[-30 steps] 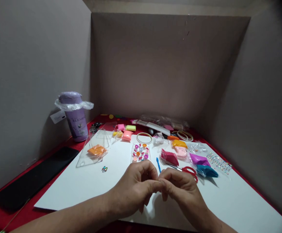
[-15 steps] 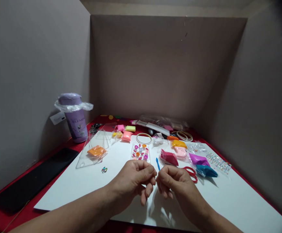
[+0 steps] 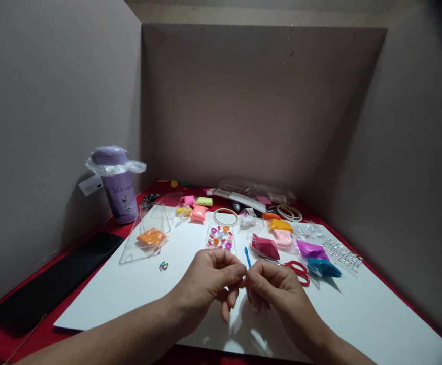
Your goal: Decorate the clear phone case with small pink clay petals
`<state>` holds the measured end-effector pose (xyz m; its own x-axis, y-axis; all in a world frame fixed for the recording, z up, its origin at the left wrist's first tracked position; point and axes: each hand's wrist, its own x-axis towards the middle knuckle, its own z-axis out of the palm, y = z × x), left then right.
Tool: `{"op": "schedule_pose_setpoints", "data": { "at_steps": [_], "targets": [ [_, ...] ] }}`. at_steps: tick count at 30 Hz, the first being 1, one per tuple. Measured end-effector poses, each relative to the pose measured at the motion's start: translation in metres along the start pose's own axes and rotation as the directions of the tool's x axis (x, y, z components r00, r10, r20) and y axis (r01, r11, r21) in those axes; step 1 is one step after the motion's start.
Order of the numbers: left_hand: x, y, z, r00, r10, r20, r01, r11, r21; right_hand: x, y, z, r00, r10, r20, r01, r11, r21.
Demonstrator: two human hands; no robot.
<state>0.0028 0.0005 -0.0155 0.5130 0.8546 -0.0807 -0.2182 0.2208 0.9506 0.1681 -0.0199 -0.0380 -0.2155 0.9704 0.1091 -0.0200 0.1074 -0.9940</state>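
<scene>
My left hand and my right hand meet fingertip to fingertip low over the white sheet. Both are curled into a pinch around something too small to make out. Just beyond the fingers lie a clear phone case studded with coloured gems, a small blue tool and red-handled scissors.
Bags of coloured clay lie right of the case: red, magenta, teal. An orange clay bag sits on clear plastic at left. A purple tumbler stands back left, a black pad along the left edge. Grey walls enclose the table.
My hands have drawn slightly back towards me and lowered; the fingertips parted a little, then came together again. Nothing on the table has moved.
</scene>
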Motion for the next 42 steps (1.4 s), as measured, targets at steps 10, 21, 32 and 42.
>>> {"op": "schedule_pose_setpoints", "data": {
  "at_steps": [10, 21, 32, 42],
  "targets": [
    [-0.003, 0.006, 0.007, 0.998, 0.022, -0.054, -0.017, 0.996, 0.083, -0.001, 0.003, 0.0, 0.999, -0.033, 0.0, 0.032, 0.996, -0.077],
    [-0.006, 0.0, 0.007, 0.997, 0.066, 0.03, -0.071, 0.972, 0.223, -0.007, 0.002, 0.003, 0.996, -0.079, -0.046, 0.071, 0.983, -0.168],
    [0.005, -0.005, -0.002, 0.988, -0.051, 0.144, 0.076, 0.983, -0.169, -0.002, 0.001, 0.002, 0.997, -0.057, -0.052, 0.057, 0.998, 0.005],
    [0.006, -0.005, -0.002, 0.995, -0.053, 0.089, 0.073, 0.967, -0.243, -0.008, -0.002, 0.004, 0.948, -0.272, -0.164, 0.198, 0.911, -0.363]
  ]
}}
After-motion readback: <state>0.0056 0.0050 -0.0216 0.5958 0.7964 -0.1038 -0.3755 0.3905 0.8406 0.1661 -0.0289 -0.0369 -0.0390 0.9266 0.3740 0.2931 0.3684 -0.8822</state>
